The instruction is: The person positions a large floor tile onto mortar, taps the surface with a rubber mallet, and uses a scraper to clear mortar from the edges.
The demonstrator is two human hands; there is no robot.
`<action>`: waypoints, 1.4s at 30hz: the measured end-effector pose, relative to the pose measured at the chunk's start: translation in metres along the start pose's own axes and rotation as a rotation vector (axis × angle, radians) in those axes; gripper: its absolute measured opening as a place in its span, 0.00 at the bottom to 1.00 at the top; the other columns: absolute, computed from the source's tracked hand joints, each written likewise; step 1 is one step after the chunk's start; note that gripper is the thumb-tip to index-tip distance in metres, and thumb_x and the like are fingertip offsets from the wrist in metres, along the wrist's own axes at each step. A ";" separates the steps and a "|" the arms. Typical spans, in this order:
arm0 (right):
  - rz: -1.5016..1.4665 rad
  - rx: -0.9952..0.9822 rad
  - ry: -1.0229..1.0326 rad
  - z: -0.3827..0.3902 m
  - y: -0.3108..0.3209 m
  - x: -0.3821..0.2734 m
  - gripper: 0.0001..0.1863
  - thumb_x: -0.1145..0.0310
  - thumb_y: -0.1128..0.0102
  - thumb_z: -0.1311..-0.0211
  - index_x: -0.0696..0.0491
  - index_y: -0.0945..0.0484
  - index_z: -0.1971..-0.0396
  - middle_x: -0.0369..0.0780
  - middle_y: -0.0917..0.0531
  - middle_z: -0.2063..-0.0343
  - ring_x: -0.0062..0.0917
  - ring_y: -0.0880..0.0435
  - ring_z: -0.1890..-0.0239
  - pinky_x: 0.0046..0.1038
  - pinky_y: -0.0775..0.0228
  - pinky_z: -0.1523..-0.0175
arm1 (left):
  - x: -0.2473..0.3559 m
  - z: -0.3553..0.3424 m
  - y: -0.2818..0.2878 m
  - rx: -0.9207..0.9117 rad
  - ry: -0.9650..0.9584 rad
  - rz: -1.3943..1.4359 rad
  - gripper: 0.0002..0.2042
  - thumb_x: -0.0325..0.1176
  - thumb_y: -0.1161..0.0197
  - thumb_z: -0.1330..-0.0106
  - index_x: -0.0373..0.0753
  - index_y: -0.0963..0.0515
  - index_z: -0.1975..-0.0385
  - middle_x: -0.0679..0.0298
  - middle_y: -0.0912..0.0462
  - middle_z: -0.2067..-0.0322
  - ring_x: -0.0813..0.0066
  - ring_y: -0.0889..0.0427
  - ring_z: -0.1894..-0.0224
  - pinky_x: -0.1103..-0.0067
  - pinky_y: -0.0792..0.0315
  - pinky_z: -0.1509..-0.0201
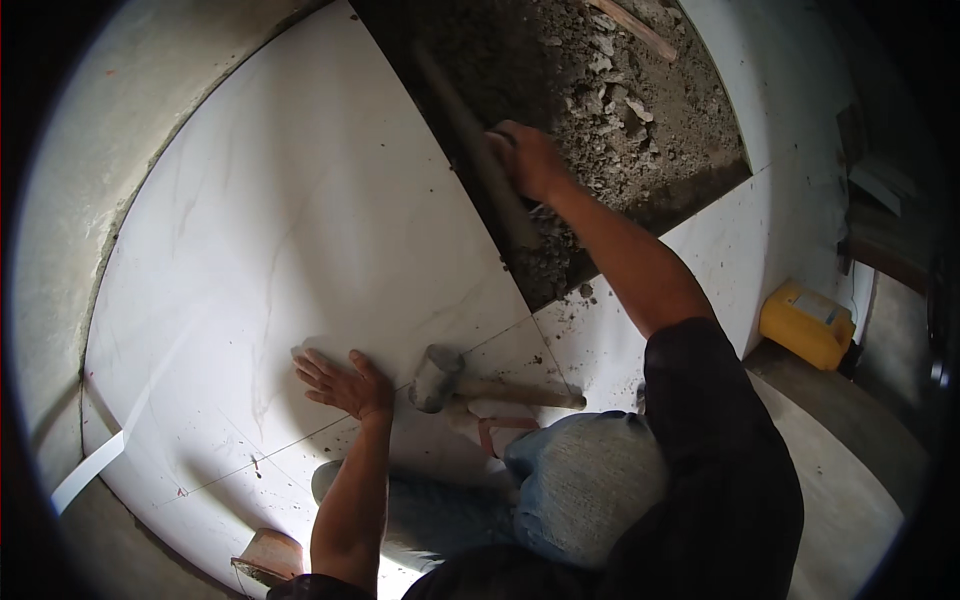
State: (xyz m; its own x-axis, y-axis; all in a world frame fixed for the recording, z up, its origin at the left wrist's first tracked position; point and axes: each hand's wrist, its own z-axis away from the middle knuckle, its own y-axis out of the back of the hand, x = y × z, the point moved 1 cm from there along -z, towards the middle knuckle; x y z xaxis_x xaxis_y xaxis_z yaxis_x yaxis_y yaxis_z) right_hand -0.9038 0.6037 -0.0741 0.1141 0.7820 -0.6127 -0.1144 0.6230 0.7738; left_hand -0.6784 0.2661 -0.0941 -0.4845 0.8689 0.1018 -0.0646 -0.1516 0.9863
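My left hand [345,385] rests palm down with fingers spread on a large white veined tile [250,190]. My right hand [530,160] grips a long, narrow, blurred grey bar [440,80] at the edge of that tile, over the dark bed of rough, crumbly mortar [625,120]. A mallet with a grey head [434,378] and pale handle [530,393] lies on the tiles to the right of my left hand. A tool with a red handle [495,430] lies beside my knee, partly hidden.
A wall [70,200] borders the tiles at left, near a white strip [90,470]. A wooden piece [630,25] lies on the mortar. At right are a yellow jug [805,325] and dark ledges. A small brown block [265,555] sits at lower left, and my jeans-covered knee [590,480] is below.
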 end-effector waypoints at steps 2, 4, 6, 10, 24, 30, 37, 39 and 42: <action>-0.085 -0.057 -0.038 -0.001 0.019 0.011 0.15 0.61 0.48 0.32 0.56 0.21 0.58 0.50 0.17 0.64 0.42 0.18 0.60 0.36 0.28 0.55 | -0.001 0.004 -0.004 0.060 -0.027 0.008 0.36 0.51 0.56 0.33 0.38 0.55 0.30 0.53 0.59 0.28 0.52 0.63 0.26 0.49 0.67 0.29; -0.153 -0.122 -0.085 0.007 0.028 0.010 0.14 0.61 0.48 0.31 0.57 0.22 0.57 0.49 0.17 0.65 0.39 0.17 0.62 0.34 0.28 0.55 | -0.001 0.005 -0.001 0.056 -0.019 0.001 0.36 0.51 0.56 0.34 0.38 0.55 0.30 0.53 0.59 0.28 0.52 0.63 0.26 0.49 0.66 0.29; -0.356 -0.143 -0.154 0.023 0.034 0.001 0.18 0.55 0.48 0.32 0.55 0.20 0.57 0.48 0.16 0.64 0.35 0.17 0.63 0.32 0.28 0.55 | 0.002 0.004 -0.001 0.047 -0.011 -0.002 0.36 0.50 0.55 0.34 0.38 0.55 0.30 0.54 0.58 0.28 0.53 0.63 0.26 0.49 0.66 0.29; -0.270 -0.226 -0.100 0.062 0.035 -0.002 0.18 0.57 0.48 0.31 0.56 0.21 0.57 0.47 0.17 0.65 0.31 0.18 0.63 0.30 0.29 0.54 | -0.003 0.003 -0.004 0.050 -0.004 -0.003 0.36 0.52 0.56 0.34 0.38 0.54 0.30 0.53 0.58 0.28 0.53 0.63 0.26 0.50 0.68 0.29; -0.180 -0.051 0.020 0.100 -0.010 0.010 0.12 0.62 0.46 0.33 0.55 0.22 0.61 0.50 0.18 0.70 0.45 0.18 0.63 0.37 0.27 0.60 | -0.003 0.009 -0.006 0.075 -0.008 -0.025 0.36 0.51 0.54 0.34 0.39 0.53 0.31 0.53 0.56 0.29 0.54 0.62 0.26 0.51 0.66 0.28; -0.196 -0.054 0.040 0.090 0.003 0.042 0.14 0.59 0.47 0.33 0.55 0.23 0.61 0.50 0.18 0.69 0.47 0.19 0.62 0.37 0.27 0.59 | -0.003 0.008 0.000 0.012 0.004 0.030 0.37 0.51 0.54 0.34 0.37 0.56 0.30 0.50 0.59 0.29 0.52 0.65 0.26 0.51 0.69 0.29; -0.684 -0.173 -0.328 0.079 0.050 0.059 0.18 0.60 0.49 0.32 0.57 0.25 0.52 0.49 0.17 0.64 0.31 0.18 0.58 0.32 0.28 0.52 | 0.004 0.005 0.002 0.059 -0.007 0.057 0.37 0.51 0.54 0.34 0.38 0.55 0.30 0.51 0.59 0.28 0.52 0.64 0.26 0.51 0.68 0.29; -1.092 -0.132 -0.575 0.071 0.078 0.070 0.20 0.58 0.50 0.32 0.57 0.25 0.49 0.50 0.18 0.60 0.30 0.18 0.57 0.31 0.28 0.50 | -0.002 0.006 0.000 0.064 0.009 0.052 0.37 0.51 0.54 0.34 0.38 0.55 0.30 0.51 0.59 0.28 0.52 0.64 0.26 0.51 0.68 0.29; -0.231 0.140 -0.264 0.053 0.140 0.088 0.23 0.53 0.51 0.31 0.54 0.26 0.46 0.50 0.20 0.54 0.40 0.19 0.53 0.38 0.29 0.46 | -0.004 0.006 0.000 0.078 -0.007 0.070 0.35 0.51 0.54 0.32 0.38 0.53 0.30 0.50 0.58 0.29 0.53 0.63 0.26 0.51 0.68 0.29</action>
State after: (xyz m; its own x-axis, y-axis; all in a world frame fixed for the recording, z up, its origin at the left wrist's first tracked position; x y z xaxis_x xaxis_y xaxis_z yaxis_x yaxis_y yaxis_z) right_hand -0.8573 0.7587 -0.0116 0.3733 0.5783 -0.7254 0.0776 0.7597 0.6456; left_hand -0.6717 0.2657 -0.0935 -0.4791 0.8609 0.1713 0.0377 -0.1748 0.9839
